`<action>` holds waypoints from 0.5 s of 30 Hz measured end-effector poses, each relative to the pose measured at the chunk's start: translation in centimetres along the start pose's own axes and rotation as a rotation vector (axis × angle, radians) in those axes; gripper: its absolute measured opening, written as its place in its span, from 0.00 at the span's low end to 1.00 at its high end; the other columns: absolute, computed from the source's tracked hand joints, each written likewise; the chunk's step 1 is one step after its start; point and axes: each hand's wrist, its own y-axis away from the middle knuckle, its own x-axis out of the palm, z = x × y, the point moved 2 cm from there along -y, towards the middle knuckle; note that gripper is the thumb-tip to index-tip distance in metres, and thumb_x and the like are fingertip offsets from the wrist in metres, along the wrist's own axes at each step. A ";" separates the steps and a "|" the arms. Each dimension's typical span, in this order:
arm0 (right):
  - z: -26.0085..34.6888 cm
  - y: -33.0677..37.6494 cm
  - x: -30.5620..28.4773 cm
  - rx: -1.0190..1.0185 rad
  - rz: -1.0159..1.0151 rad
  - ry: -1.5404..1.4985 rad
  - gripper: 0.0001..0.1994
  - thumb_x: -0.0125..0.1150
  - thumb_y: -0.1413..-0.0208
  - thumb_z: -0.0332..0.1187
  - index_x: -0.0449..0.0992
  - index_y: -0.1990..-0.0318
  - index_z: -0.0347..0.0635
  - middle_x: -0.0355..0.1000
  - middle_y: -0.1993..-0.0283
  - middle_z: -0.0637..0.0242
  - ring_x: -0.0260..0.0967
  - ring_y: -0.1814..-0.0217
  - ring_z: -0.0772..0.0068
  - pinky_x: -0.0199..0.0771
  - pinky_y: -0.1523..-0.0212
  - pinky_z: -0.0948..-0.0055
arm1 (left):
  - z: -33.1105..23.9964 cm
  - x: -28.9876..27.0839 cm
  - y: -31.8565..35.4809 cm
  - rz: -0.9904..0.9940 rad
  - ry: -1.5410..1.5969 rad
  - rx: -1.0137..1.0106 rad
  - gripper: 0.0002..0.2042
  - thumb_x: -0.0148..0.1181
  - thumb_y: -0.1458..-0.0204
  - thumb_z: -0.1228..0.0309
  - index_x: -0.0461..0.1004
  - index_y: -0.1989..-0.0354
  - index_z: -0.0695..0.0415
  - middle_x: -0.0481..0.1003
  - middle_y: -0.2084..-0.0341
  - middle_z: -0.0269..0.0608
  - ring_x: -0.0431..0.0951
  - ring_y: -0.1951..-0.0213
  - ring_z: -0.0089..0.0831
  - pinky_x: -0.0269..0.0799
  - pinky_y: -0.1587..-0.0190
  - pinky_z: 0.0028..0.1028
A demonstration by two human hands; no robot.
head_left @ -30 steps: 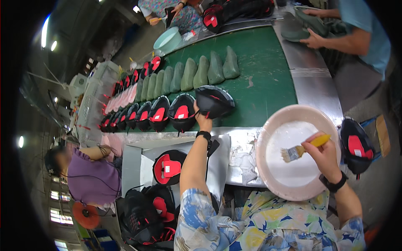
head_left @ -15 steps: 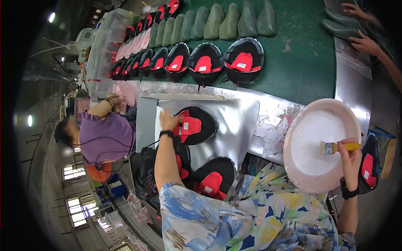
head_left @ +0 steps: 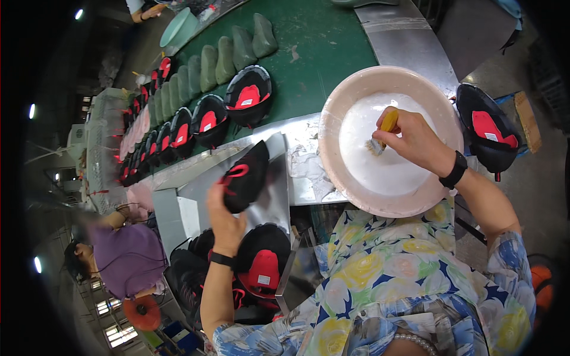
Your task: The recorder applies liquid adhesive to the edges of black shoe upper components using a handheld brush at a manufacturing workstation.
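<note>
Left hand [head_left: 225,222]: closed on black shoe upper [head_left: 246,176]; judged light, soft, best held at heel.
Right hand [head_left: 415,139]: gripping yellow-handled glue brush [head_left: 380,133], bristles in white glue basin [head_left: 338,113].

A long green belt [head_left: 320,53] carries a row of black and red shoe tops [head_left: 205,121] and a row of green shoe forms [head_left: 231,53].

Black shoe upper [head_left: 246,176], red trim, held tilted; yellow-handled brush [head_left: 380,134], bristles in white glue.
</note>
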 end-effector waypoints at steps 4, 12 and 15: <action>-0.3 0.5 -0.7 -0.149 -0.126 0.060 0.12 0.67 0.44 0.35 0.76 0.65 0.33 0.76 0.74 0.52 0.75 0.73 0.57 0.73 0.68 0.65 | -3.0 0.5 3.8 0.402 -0.033 0.312 0.20 0.68 0.50 0.69 0.70 0.51 0.62 0.74 0.50 0.53 0.73 0.43 0.54 0.69 0.40 0.44; 0.1 1.4 5.5 -0.242 0.327 0.148 0.11 0.67 0.47 0.34 0.75 0.65 0.33 0.77 0.67 0.49 0.76 0.63 0.45 0.74 0.59 0.54 | -5.8 5.7 -2.5 0.032 -0.447 0.463 0.28 0.62 0.57 0.82 0.70 0.43 0.56 0.73 0.55 0.48 0.74 0.51 0.50 0.73 0.48 0.38; 0.3 2.4 3.9 -0.245 0.429 0.349 0.10 0.66 0.48 0.32 0.75 0.63 0.34 0.77 0.64 0.49 0.76 0.60 0.45 0.74 0.56 0.53 | -0.9 7.7 -4.4 0.167 -0.119 0.316 0.24 0.56 0.56 0.82 0.71 0.46 0.54 0.74 0.54 0.48 0.75 0.50 0.50 0.73 0.47 0.41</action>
